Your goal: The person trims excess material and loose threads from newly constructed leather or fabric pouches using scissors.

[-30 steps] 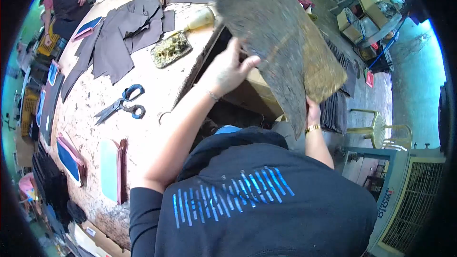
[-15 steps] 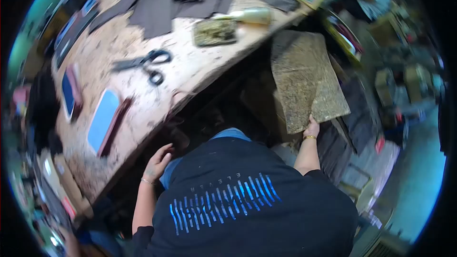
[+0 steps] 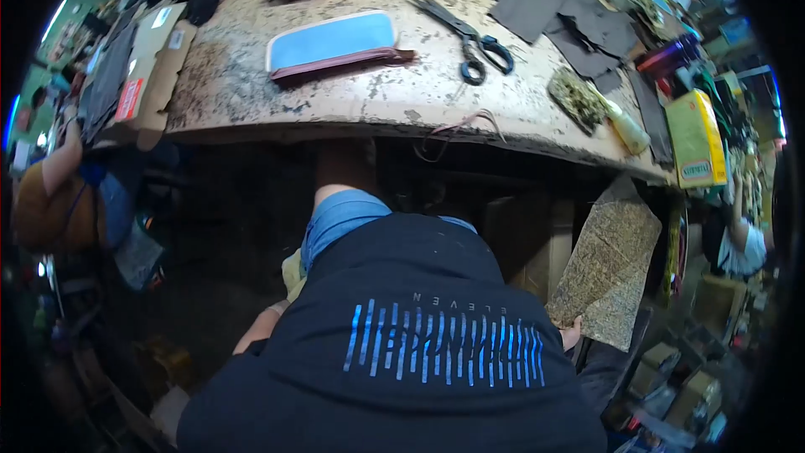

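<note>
At the right, my right hand [image 3: 572, 335] grips the lower edge of a stiff, speckled brown sheet [image 3: 616, 260], which hangs beside the table's front edge. My left hand [image 3: 275, 309] is low by my left hip, close to a pale yellow item [image 3: 293, 275] I cannot make out. My shirt and the shadow hide its fingers. On the table [image 3: 335, 113] are black-handled scissors [image 3: 470, 40] and a light-blue zip pouch [image 3: 334, 44], both apart from my hands.
Dark grey cut pieces [image 3: 524, 0] lie at the back right. Nearer the edge are a mottled block [image 3: 577, 99], a bottle [image 3: 629, 130] and a yellow-green box [image 3: 696, 138]. Cardboard [image 3: 155, 75] is at the left, where another person's arm [image 3: 63, 159] shows. Another person [image 3: 742, 243] is at far right.
My view has turned left, so the table now lies straight ahead. The speckled sheet remains in my right hand. My left hand has dropped beside my hip, mostly out of sight.
</note>
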Demonstrator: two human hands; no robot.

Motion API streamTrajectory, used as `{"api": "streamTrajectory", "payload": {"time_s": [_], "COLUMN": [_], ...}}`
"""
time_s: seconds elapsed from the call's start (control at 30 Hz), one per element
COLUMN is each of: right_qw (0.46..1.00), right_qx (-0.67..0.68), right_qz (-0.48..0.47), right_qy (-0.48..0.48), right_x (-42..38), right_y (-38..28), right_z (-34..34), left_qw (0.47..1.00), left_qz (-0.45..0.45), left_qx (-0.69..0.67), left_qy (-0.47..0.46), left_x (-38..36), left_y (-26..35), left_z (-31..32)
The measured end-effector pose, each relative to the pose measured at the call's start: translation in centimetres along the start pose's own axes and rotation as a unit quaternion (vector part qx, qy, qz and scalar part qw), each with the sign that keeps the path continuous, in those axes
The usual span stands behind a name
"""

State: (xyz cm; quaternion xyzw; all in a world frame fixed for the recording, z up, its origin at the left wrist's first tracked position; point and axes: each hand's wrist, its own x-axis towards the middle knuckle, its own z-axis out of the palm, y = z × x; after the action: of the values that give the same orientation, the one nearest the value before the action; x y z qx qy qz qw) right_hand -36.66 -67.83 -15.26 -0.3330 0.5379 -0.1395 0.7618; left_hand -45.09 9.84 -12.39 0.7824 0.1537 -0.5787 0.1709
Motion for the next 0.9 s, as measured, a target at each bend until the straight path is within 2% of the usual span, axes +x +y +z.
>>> {"api": "streamTrajectory", "payload": {"time_s": [0.1,0.13,0.17,0.2,0.23,0.3,0.33,0.5,0.53,0.57,0.6,0.63,0.67,0.7,0.73,0.77,0.8,0.83,0.87,0.9], "right_qw": [0.997,0.996,0.974,0.986,0.979,0.973,0.965,0.957,0.946,0.888,0.841,0.805,0.683,0.507,0.628,0.631,0.626,0.647,0.645,0.583], "right_qx": [0.02,-0.011,-0.079,-0.014,0.025,0.058,0.033,0.055,-0.132,-0.315,-0.378,-0.337,-0.608,-0.83,-0.704,-0.684,-0.679,-0.62,-0.599,-0.637], "right_qz": [-0.073,-0.087,-0.142,-0.153,-0.189,-0.217,-0.25,-0.252,-0.193,-0.13,-0.206,-0.309,-0.168,-0.03,-0.125,-0.117,-0.197,-0.26,-0.376,-0.484], "right_qy": [-0.024,-0.005,0.157,0.068,0.068,0.045,0.067,0.132,0.226,0.308,0.328,0.377,0.368,0.23,0.308,0.346,0.329,0.361,0.289,0.14], "right_x": [-7.8,-11.1,-14.3,-11.1,-13.0,-9.9,-10.9,-7.0,-5.9,-5.1,-4.8,0.7,4.8,2.9,0.6,-5.1,-3.5,-6.7,-8.3,-9.5], "right_y": [1.2,1.1,1.3,1.9,2.4,3.8,3.9,3.8,2.9,2.2,2.2,2.8,2.6,0.9,1.7,1.7,2.0,2.9,3.8,3.9], "right_z": [-0.3,1.9,5.3,3.1,6.0,6.0,8.3,13.5,13.3,13.4,13.5,10.7,8.0,9.7,11.5,17.0,16.9,21.2,23.9,26.4], "left_qw": [0.998,0.996,0.993,0.989,0.985,0.978,0.976,0.972,0.97,0.967,0.963,0.958,0.95,0.94,0.927,0.911,0.892,0.873,0.853,0.833], "left_qz": [0.052,0.075,0.101,0.127,0.149,0.185,0.197,0.21,0.206,0.203,0.2,0.194,0.184,0.171,0.154,0.135,0.116,0.099,0.086,0.078], "left_qx": [0.017,0.033,0.049,0.062,0.074,0.08,0.072,-0.03,-0.054,-0.08,-0.106,-0.134,-0.166,-0.202,-0.239,-0.277,-0.311,-0.341,-0.367,-0.392], "left_qy": [0.035,0.04,0.042,0.043,0.043,0.049,0.052,0.103,0.116,0.13,0.145,0.165,0.188,0.216,0.246,0.275,0.306,0.334,0.36,0.382], "left_x": [2.3,3.3,4.7,5.6,6.5,7.8,8.1,7.7,7.4,7.2,6.9,6.2,5.3,5.0,4.5,3.9,3.3,2.9,2.4,2.5], "left_y": [0.3,0.7,1.5,2.5,3.3,4.4,4.7,4.7,4.6,4.6,4.9,4.9,5.1,5.2,5.1,5.0,5.2,5.4,5.7,6.5], "left_z": [-2.3,-3.6,-4.6,-5.6,-6.5,-7.3,-7.1,-4.7,-4.3,-4.0,-3.9,-3.9,-4.1,-3.8,-3.4,-2.8,-2.4,-2.3,-2.4,-2.2]}}
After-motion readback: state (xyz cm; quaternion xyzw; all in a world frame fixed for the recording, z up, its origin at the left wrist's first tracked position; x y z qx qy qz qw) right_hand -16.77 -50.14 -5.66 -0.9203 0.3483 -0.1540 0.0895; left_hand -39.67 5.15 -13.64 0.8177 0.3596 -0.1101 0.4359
